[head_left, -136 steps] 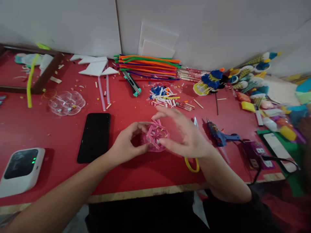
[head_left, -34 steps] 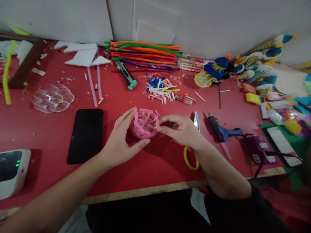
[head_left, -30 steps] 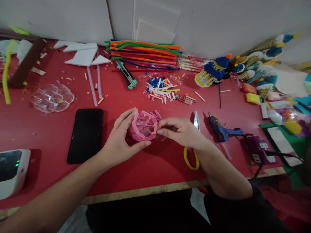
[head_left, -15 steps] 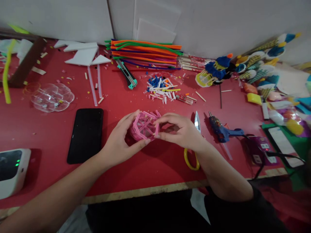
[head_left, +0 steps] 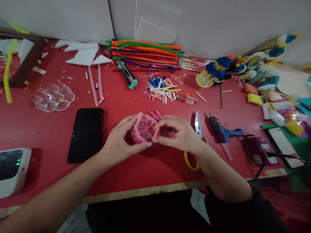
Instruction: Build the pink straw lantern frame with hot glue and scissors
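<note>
A small round pink basket-like frame (head_left: 138, 132), built of thin pink strips with crossing strips inside, is held low over the red table. My left hand (head_left: 123, 134) is wrapped round its left side, fingers behind and thumb along the near edge. At its right rim, my right hand (head_left: 173, 132) pinches a pink strip (head_left: 156, 132) between thumb and fingers. Several loose pink strips (head_left: 157, 115) lie just behind the frame. Right of my right hand are scissors (head_left: 191, 163) with yellow handles, partly hidden under my forearm, and a blue glue gun (head_left: 222, 129).
A black phone (head_left: 86, 136) lies left of my left hand. Further back are a cutter knife (head_left: 127, 74), cut coloured bits (head_left: 162, 87) and a pile of pipe cleaners (head_left: 145, 53). A power socket box (head_left: 262, 150) with cables sits at the right, a white device (head_left: 14, 171) at the left.
The strip in my right hand has come down against the frame's right rim, and my right fingers have shifted slightly. My left hand keeps its hold on the frame.
</note>
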### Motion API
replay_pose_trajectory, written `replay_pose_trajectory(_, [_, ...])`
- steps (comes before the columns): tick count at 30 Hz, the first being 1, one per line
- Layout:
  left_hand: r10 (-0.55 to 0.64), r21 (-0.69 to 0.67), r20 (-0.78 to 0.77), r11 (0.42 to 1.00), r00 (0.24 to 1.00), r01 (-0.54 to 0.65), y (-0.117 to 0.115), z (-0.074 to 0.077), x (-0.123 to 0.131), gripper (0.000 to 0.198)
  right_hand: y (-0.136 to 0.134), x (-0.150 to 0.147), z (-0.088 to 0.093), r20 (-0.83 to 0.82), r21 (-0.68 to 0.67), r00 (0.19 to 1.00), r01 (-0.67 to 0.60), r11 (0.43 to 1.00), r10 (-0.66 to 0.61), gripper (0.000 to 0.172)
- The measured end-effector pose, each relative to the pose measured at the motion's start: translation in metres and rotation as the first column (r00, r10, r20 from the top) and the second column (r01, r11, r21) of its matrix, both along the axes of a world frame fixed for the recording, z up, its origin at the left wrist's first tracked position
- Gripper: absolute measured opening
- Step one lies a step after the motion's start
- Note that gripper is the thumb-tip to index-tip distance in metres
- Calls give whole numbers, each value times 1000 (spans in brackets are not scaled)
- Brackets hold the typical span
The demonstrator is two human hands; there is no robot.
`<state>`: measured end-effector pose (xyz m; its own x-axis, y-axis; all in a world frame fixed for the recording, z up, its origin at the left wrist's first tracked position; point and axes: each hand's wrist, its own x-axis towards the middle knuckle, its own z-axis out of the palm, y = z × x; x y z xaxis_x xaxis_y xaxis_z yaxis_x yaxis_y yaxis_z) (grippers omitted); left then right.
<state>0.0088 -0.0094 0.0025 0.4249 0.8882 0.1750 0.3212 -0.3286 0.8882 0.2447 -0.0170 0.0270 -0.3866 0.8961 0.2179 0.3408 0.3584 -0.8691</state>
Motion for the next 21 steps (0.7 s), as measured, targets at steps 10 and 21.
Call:
replay_pose_trajectory(10, [36,0,11,999,999,-36,-3,2,-1,73,-1,1,-2,8,-55,1000,4,998,-4,17])
replay_pose_trajectory(21, [-3,14,-17,1000,1000,3,-1,3,0,87,-4,-1,-3,90,145,996,1,989,-14,15])
